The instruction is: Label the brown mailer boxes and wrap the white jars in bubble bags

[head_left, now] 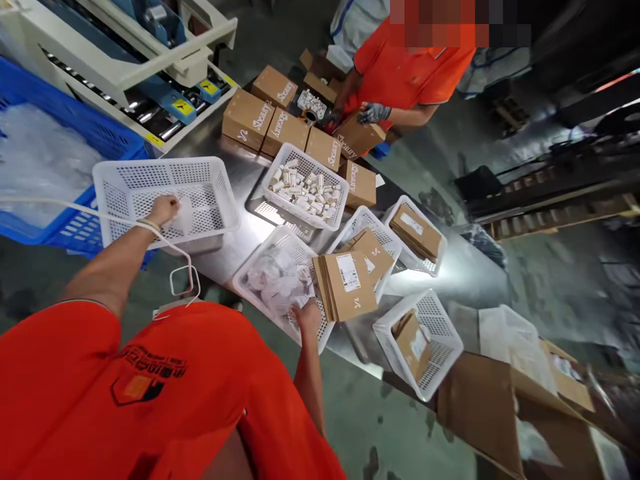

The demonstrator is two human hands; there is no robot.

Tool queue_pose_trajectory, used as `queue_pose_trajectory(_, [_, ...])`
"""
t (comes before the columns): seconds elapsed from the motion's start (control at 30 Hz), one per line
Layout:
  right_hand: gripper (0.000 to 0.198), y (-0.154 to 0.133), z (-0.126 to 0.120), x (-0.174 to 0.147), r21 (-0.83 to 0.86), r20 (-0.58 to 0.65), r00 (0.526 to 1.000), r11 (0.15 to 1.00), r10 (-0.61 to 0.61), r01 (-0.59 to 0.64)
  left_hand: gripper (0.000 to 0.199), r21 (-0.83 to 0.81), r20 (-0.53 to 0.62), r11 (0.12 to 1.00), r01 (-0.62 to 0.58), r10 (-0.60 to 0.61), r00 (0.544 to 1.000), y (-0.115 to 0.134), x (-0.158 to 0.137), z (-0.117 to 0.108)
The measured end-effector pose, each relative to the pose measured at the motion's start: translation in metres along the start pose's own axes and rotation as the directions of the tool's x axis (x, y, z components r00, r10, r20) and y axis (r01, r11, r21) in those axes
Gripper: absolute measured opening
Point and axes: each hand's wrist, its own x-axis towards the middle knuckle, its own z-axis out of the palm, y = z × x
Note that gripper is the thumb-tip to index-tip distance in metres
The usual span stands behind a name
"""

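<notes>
My left hand (164, 209) reaches into a white perforated basket (220, 193), its fingers pinched on a translucent plastic bag (183, 217). Otherwise that basket shows mostly its bare mesh. At the near edge of another white basket (245, 277), my right hand (307, 316) has its fingers curled in against a pile of clear plastic bags (275, 280). What lies between those fingers is hidden. Just right of it, a stack of flat brown cardboard mailers (350, 287) with a white label leans over the basket rims.
A basket of small white-and-tan pieces (305, 193) stands mid-table before printed brown cartons (285, 132). More baskets with mailers (415, 233) line the right side. Across the table, a person in orange (400, 73) handles a carton. A white cord (90, 210) crosses my left arm; a blue crate (65, 227) stands left.
</notes>
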Motion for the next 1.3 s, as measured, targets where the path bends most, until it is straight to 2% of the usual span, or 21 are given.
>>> queue_pose_trajectory(0.1, [0.042, -0.005, -0.02, -0.018, 0.068, -0.126, 0.991, 0.997, -0.034, 0.043, 0.039, -0.106, -0.021, 0.994, 0.036, -0.039, 0.999, 0.028, 0.007, 0.009])
queue_pose_trajectory(0.17, [0.05, -0.015, -0.033, -0.027, 0.299, -0.227, 0.969, 0.94, -0.098, 0.165, 0.029, -0.186, 0.0, 0.982, 0.015, -0.015, 1.0, 0.051, 0.0, 0.02])
queue_pose_trajectory(0.2, [0.055, -0.023, -0.039, -0.031, 0.458, -0.244, 0.961, 0.857, -0.133, 0.235, 0.023, -0.23, 0.018, 0.973, -0.004, 0.009, 1.0, 0.064, -0.007, 0.027])
queue_pose_trajectory(0.27, [0.059, -0.044, -0.049, -0.037, 0.756, -0.21, 0.953, 0.582, -0.219, 0.3, 0.022, -0.367, 0.073, 0.929, -0.054, 0.087, 0.993, 0.089, -0.031, 0.044])
queue_pose_trajectory(0.33, [0.055, -0.072, -0.056, -0.041, 0.93, -0.139, 0.935, 0.282, -0.326, 0.237, 0.035, -0.535, 0.163, 0.84, -0.09, 0.207, 0.965, 0.112, -0.062, 0.064])
queue_pose_trajectory(0.37, [0.053, -0.086, -0.058, -0.042, 0.969, -0.112, 0.921, 0.165, -0.372, 0.185, 0.039, -0.602, 0.215, 0.793, -0.092, 0.271, 0.938, 0.122, -0.079, 0.073])
queue_pose_trajectory(0.43, [0.05, -0.111, -0.06, -0.042, 0.996, -0.073, 0.89, 0.009, -0.451, 0.086, 0.044, -0.657, 0.304, 0.749, -0.084, 0.366, 0.879, 0.139, -0.109, 0.09])
queue_pose_trajectory(0.5, [0.052, -0.128, -0.06, -0.041, 0.998, -0.047, 0.864, -0.066, -0.501, 0.017, 0.045, -0.654, 0.342, 0.75, -0.098, 0.409, 0.846, 0.15, -0.131, 0.103])
queue_pose_trajectory(0.57, [0.052, -0.133, -0.06, -0.037, 0.995, -0.021, 0.871, -0.099, -0.492, -0.032, 0.043, -0.645, 0.341, 0.755, -0.116, 0.421, 0.84, 0.155, -0.141, 0.11])
queue_pose_trajectory(0.63, [0.045, -0.127, -0.061, -0.03, 0.99, 0.003, 0.913, -0.127, -0.408, -0.06, 0.039, -0.633, 0.341, 0.764, -0.122, 0.418, 0.842, 0.156, -0.14, 0.11])
queue_pose_trajectory(0.73, [0.025, -0.111, -0.062, -0.018, 0.984, 0.041, 0.963, -0.154, -0.267, -0.085, 0.017, -0.583, 0.362, 0.798, -0.15, 0.421, 0.832, 0.157, -0.131, 0.102])
queue_pose_trajectory(0.8, [0.014, -0.104, -0.059, -0.013, 0.986, 0.056, 0.964, -0.138, -0.261, -0.095, 0.003, -0.502, 0.371, 0.834, -0.231, 0.449, 0.813, 0.16, -0.131, 0.098])
queue_pose_trajectory(0.9, [0.017, -0.102, -0.051, -0.013, 0.982, 0.07, 0.944, -0.143, -0.322, -0.122, 0.014, -0.174, 0.373, 0.864, -0.472, 0.501, 0.781, 0.167, -0.142, 0.097])
queue_pose_trajectory(0.97, [0.025, -0.104, -0.044, -0.015, 0.974, 0.083, 0.944, -0.173, -0.32, -0.145, 0.032, 0.074, 0.378, 0.812, -0.579, 0.514, 0.77, 0.169, -0.149, 0.1])
queue_pose_trajectory(1.0, [0.028, -0.105, -0.041, -0.015, 0.97, 0.094, 0.949, -0.185, -0.301, -0.155, 0.044, 0.142, 0.395, 0.788, -0.599, 0.51, 0.764, 0.168, -0.151, 0.102])
queue_pose_trajectory(1.07, [0.031, -0.105, -0.037, -0.015, 0.965, 0.13, 0.957, -0.187, -0.258, -0.182, 0.063, 0.191, 0.457, 0.755, -0.627, 0.497, 0.738, 0.164, -0.151, 0.106])
queue_pose_trajectory(1.13, [0.039, -0.103, -0.035, -0.015, 0.966, 0.137, 0.967, -0.186, -0.215, -0.178, 0.075, 0.164, 0.522, 0.739, -0.654, 0.497, 0.693, 0.156, -0.147, 0.113])
queue_pose_trajectory(1.17, [0.045, -0.102, -0.035, -0.016, 0.972, 0.102, 0.978, -0.189, -0.183, -0.137, 0.077, 0.139, 0.537, 0.739, -0.66, 0.503, 0.677, 0.153, -0.146, 0.117])
queue_pose_trajectory(1.23, [0.054, -0.1, -0.035, -0.02, 0.98, -0.063, 0.994, -0.192, -0.084, 0.046, 0.078, 0.093, 0.545, 0.747, -0.658, 0.515, 0.662, 0.147, -0.143, 0.125])
queue_pose_trajectory(1.3, [0.062, -0.101, -0.035, -0.026, 0.951, -0.282, 0.959, -0.13, 0.008, 0.281, 0.076, 0.059, 0.543, 0.762, -0.645, 0.518, 0.661, 0.143, -0.144, 0.133])
